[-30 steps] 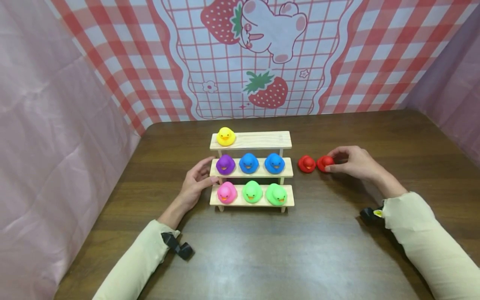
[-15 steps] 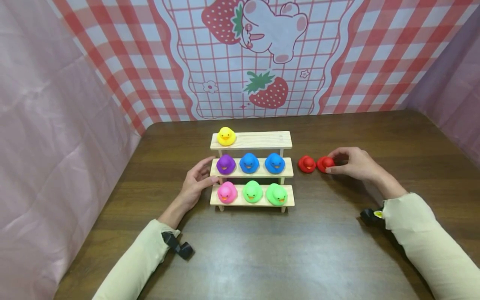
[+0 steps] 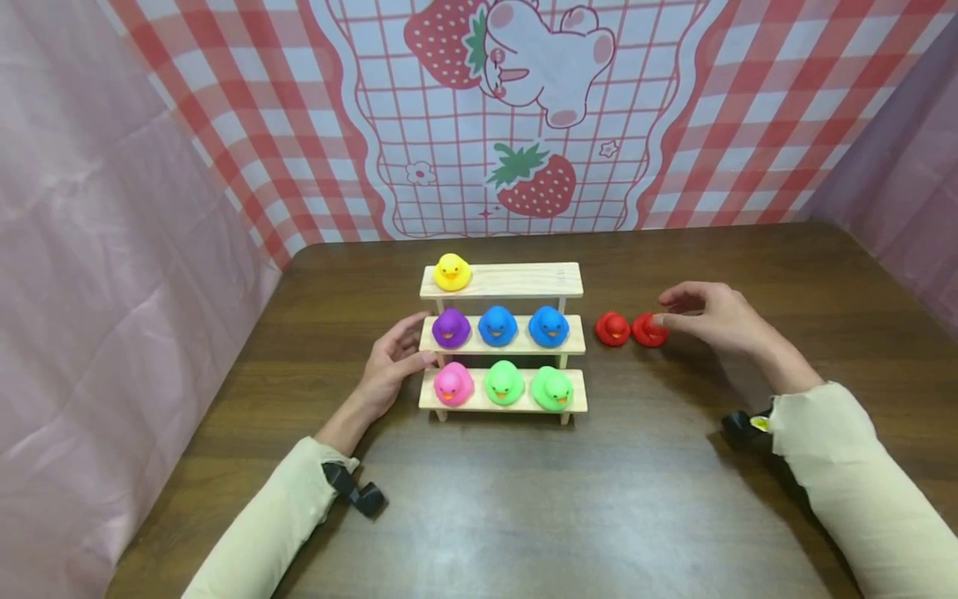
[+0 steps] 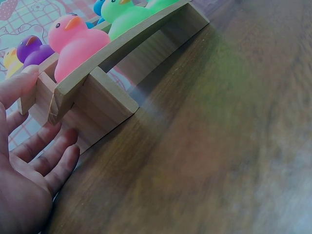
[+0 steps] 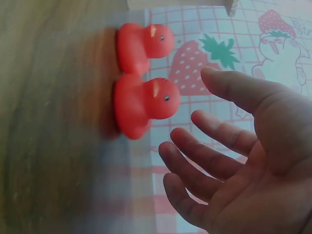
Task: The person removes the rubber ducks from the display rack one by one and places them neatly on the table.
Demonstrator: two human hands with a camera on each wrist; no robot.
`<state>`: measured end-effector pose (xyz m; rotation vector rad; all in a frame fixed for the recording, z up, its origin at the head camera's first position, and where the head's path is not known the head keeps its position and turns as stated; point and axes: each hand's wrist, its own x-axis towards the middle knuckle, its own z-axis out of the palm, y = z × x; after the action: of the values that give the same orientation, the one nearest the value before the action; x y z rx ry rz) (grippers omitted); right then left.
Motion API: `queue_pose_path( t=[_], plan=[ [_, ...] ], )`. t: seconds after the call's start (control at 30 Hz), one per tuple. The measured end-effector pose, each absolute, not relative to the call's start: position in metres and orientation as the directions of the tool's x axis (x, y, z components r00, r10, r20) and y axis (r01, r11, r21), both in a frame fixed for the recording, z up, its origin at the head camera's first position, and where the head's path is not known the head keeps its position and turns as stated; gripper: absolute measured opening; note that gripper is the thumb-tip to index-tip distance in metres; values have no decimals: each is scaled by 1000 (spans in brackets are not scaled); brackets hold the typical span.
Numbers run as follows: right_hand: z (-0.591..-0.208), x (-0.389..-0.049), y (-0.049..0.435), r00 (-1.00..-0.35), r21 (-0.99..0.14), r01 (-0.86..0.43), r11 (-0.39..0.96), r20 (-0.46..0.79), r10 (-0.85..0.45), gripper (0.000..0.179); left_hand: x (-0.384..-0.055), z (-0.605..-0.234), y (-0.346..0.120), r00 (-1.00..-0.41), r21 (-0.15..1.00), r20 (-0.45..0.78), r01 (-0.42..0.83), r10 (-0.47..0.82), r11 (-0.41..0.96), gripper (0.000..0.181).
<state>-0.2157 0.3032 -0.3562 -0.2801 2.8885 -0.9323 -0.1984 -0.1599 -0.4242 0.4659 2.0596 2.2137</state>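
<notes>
A three-tier wooden display stand (image 3: 516,283) holds several rubber ducks. My left hand (image 3: 389,366) holds its left end, with thumb and index finger at the middle shelf's end and the other fingers curled by the side support. In the left wrist view a pink duck (image 4: 78,41) sits just beyond the thumb. To the right of the stand, two red rubber ducks (image 3: 613,329) are side by side on the table. My right hand (image 3: 718,316) is just right of the nearer red duck (image 5: 134,107), fingers spread and apart from it in the right wrist view.
The top shelf bears one yellow duck (image 3: 452,272) at its left. A purple duck (image 3: 451,329) and two blue ducks fill the middle shelf; two green ducks (image 3: 504,383) share the bottom one. A checked strawberry cloth (image 3: 524,150) hangs behind the brown table (image 3: 479,516).
My right hand has let go of the right red duck and drawn slightly up and back, its fingers opening. The left hand and the stand have stayed in place.
</notes>
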Motion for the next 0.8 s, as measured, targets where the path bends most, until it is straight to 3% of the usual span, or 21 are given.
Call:
queue_pose_path(
  t=[0.8],
  plan=[
    [-316, -215, 257, -979, -646, -189, 740, 69, -190, 46, -200, -425, -159, -949, 985, 165, 143, 270, -98, 67]
  ],
)
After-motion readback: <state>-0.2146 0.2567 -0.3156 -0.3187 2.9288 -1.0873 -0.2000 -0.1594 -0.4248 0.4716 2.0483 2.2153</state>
